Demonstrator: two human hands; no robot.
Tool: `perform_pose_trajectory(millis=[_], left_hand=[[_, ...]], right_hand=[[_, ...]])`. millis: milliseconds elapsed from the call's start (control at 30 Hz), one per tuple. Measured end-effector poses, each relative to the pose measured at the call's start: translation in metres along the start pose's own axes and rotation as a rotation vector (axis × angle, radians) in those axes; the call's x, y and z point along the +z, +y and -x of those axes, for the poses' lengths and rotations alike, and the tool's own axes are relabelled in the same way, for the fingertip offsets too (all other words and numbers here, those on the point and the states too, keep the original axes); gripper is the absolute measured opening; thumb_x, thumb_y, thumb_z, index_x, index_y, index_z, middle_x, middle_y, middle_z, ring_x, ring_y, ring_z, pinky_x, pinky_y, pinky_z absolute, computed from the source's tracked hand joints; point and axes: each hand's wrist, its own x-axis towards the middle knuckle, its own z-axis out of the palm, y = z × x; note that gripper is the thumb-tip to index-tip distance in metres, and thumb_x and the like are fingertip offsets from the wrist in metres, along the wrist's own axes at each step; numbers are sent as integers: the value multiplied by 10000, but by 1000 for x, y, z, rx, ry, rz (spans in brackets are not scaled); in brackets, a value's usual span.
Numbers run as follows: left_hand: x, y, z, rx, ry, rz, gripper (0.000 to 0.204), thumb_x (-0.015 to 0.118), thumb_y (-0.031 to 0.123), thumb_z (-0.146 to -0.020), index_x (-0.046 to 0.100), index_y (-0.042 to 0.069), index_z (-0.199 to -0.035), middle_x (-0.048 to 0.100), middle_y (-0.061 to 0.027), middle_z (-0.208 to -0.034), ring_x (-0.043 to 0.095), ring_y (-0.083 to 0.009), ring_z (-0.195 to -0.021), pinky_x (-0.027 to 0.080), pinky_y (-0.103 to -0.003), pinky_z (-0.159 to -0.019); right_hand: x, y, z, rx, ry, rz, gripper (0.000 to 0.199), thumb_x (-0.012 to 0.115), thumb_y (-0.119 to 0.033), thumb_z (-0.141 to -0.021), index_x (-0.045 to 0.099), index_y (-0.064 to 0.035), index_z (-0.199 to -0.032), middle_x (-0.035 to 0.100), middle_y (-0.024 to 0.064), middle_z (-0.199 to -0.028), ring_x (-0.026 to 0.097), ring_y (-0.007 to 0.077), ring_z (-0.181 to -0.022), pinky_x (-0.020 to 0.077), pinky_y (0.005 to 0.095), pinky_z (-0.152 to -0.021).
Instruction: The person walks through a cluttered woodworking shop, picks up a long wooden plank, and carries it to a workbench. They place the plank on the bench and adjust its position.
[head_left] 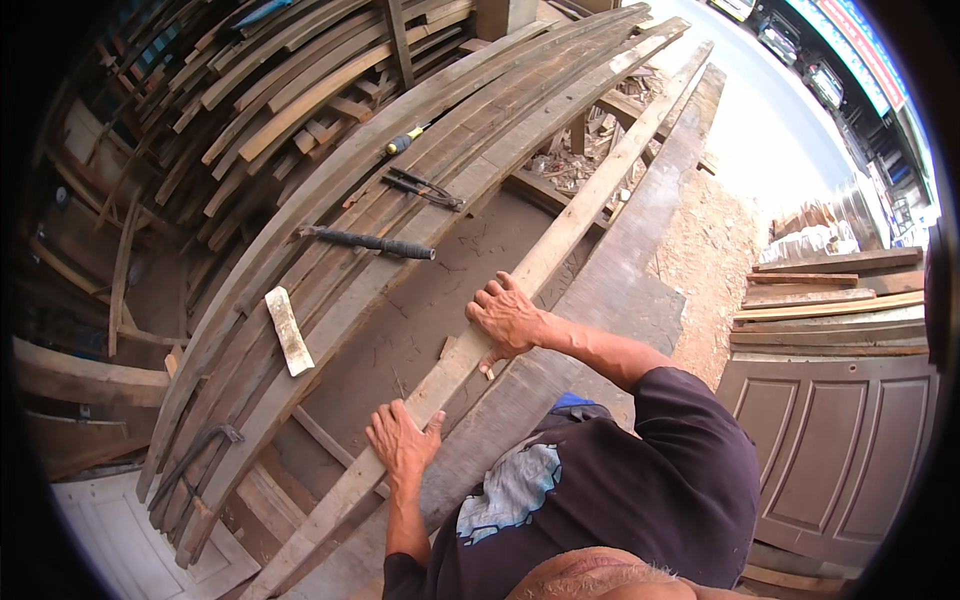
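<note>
Plank point(588, 205) lay lengthwise, gripped by left hand point(402, 441) and right hand point(507, 316), handling seemingly unfinished; pincers point(430, 189) rested unheld on boards point(520, 135).

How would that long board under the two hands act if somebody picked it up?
The long board probably feels fairly stiff, since it looks like solid wood. Being so long and narrow, it might wobble or sag a bit. It likely won't roll, because its top looks flat.

1. Glares white over the road point(750, 120).
2. Draws daylight from upper right.
3. Sinks into shadow within the lumber pile point(297, 118).
4. Looks sharp along the plank point(580, 213).
5. Bends straight edges near a black rim.
</note>
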Motion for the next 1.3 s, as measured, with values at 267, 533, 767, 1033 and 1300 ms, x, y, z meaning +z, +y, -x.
perform_pose_trajectory(millis=[267, 533, 767, 1033, 1300], left_hand=[[12, 2, 8, -5, 107, -4, 736, 639, 681, -742, 525, 37, -1079, 543, -160, -985, 508, -331, -987, 379, -457, -866], [12, 17, 14, -19, 218, -5, 707, 767, 514, -709, 514, 78, -1205, 569, -147, -1052, 512, -324, -1030, 379, -446, -897], [36, 35, 45, -147, 424, 49, 753, 773, 290, -704, 418, 75, -1332, 269, -236, -1492, 315, -422, -1296, 244, -573, -1059], [43, 81, 141, -314, 442, 194, 722, 750, 237, -717, 433, 99, -1351, 207, -272, -1525, 284, -471, -1307, 247, -608, -1046], [42, 14, 210, -583, 566, 193, 694, 747, 263, -750, 441, 91, -1349, 214, -286, -1515, 293, -488, -1298, 250, -613, -1041]], right_hand=[[-1, -8, 13, 29, 15, -17, 922, 723, -774, -516, 609, -57, -1085, 592, 110, -966, 533, 288, -1007, 351, 448, -933], [-1, -8, 25, 88, 43, -14, 867, 780, -698, -513, 614, -81, -1099, 600, 99, -1003, 533, 277, -1034, 343, 414, -950], [18, -10, 26, 61, 84, -68, 782, 804, -597, -585, 601, -96, -1150, 581, 111, -1070, 495, 290, -1114, 302, 443, -1017], [21, -3, 28, 88, 80, -58, 801, 791, -571, -637, 569, -109, -1253, 574, 128, -1166, 470, 303, -1193, 265, 457, -1091], [20, -16, 29, 69, 102, 10, 856, 815, -564, -615, 529, -124, -1292, 515, 146, -1287, 440, 337, -1234, 315, 491, -1055]])
